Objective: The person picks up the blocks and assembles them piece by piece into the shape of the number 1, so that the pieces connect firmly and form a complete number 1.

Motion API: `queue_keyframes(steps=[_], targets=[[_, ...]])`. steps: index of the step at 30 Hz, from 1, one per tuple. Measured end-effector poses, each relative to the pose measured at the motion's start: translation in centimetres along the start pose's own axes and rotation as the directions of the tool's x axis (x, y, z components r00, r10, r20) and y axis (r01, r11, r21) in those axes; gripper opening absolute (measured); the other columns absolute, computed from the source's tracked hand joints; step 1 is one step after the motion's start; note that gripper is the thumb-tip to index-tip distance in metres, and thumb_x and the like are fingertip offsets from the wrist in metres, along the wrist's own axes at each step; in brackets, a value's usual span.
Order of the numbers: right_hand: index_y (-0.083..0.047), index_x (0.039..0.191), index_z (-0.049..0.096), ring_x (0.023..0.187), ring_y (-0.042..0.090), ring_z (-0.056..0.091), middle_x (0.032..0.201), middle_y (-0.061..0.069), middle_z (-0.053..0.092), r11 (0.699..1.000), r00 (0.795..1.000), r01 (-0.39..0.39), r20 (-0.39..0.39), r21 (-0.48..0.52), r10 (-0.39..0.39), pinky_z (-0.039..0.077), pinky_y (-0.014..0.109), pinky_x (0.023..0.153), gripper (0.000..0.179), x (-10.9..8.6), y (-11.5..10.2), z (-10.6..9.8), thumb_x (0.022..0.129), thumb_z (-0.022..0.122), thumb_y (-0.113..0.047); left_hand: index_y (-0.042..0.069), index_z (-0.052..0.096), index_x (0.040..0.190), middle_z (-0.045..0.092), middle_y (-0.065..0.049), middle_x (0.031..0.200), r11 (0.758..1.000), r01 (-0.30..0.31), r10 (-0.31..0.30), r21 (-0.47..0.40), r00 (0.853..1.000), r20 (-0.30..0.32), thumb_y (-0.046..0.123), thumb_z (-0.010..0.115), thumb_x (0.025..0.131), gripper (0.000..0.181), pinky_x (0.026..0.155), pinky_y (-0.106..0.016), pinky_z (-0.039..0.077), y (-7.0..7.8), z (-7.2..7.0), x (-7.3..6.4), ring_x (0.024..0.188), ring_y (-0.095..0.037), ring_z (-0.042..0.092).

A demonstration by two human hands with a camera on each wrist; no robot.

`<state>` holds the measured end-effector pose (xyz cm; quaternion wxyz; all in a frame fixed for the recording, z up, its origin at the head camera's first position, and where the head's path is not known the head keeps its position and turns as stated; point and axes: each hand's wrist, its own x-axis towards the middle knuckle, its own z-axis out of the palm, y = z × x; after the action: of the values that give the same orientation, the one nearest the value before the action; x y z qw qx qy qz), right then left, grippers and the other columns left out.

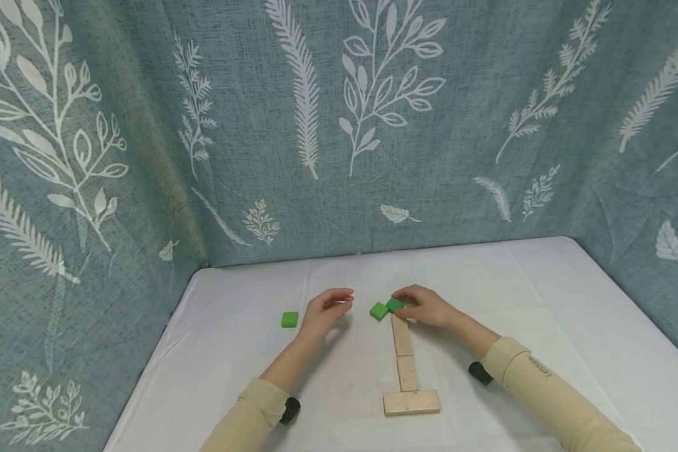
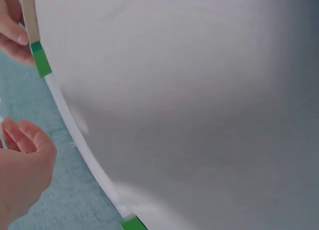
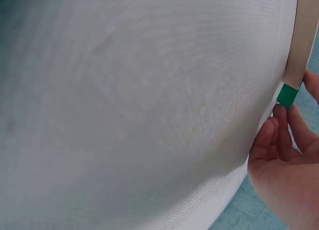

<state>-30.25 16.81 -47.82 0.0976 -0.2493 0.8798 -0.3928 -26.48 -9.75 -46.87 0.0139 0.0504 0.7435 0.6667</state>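
Note:
My right hand [image 1: 427, 306] pinches a dark green block [image 1: 394, 305] between thumb and fingers at the far end of a row of wooden blocks. In the right wrist view, the fingertips are right at this green block [image 3: 287, 96]. A light green block [image 1: 379, 311] lies just to its left, corner close against it. My left hand [image 1: 329, 311] hovers over the table with loosely bent fingers and nothing in them. It is between that pair and another light green block [image 1: 290, 319] on the left.
Two narrow wooden blocks [image 1: 402, 336] [image 1: 407, 373] lie end to end toward me. A wider wooden block [image 1: 411, 403] lies crosswise at their near end. The white-covered table [image 1: 248, 376] meets a patterned teal curtain [image 1: 328, 213] at the back and sides.

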Motion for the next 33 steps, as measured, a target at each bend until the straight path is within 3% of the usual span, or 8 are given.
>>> queue_keyframes(steps=[14,21,33], targets=[[0.003,0.128,0.057,0.118,0.036,0.052,0.127,0.019,0.056,1.0,1.0,0.004,0.005,-0.004,-0.004,0.042,0.049,0.099,0.043,0.0,0.0,-0.1,0.094,0.065,-0.022,0.001,0.064,0.122,0.068,-0.006,0.108,0.996,0.075,-0.08,-0.045,0.989,-0.126,0.003,0.065,0.09,0.032,0.083,-0.029,0.048,0.3,-4.3,-0.7,0.094,-0.008,0.062],[0.003,0.128,0.057,0.118,0.036,0.052,0.127,0.019,0.056,1.0,1.0,0.003,0.002,-0.001,-0.003,0.042,0.049,0.099,0.043,-0.1,-0.1,-0.2,0.094,0.065,-0.022,-0.001,0.059,0.128,0.066,-0.006,0.115,0.991,0.125,-0.132,-0.057,0.981,-0.142,0.005,0.065,0.091,0.038,0.083,-0.027,0.048,0.7,-6.0,-1.0,0.092,-0.002,0.062],[0.003,0.129,0.056,0.118,0.036,0.051,0.128,0.019,0.056,1.0,1.0,0.004,0.015,0.012,-0.004,0.042,0.05,0.099,0.043,-0.1,-0.1,-0.3,0.094,0.064,-0.022,0.0,0.057,0.131,0.06,-0.015,0.126,0.985,0.168,-0.17,-0.025,0.974,-0.146,0.005,0.065,0.09,0.043,0.085,-0.03,0.047,0.2,-7.9,-1.5,0.093,-0.004,0.061]])
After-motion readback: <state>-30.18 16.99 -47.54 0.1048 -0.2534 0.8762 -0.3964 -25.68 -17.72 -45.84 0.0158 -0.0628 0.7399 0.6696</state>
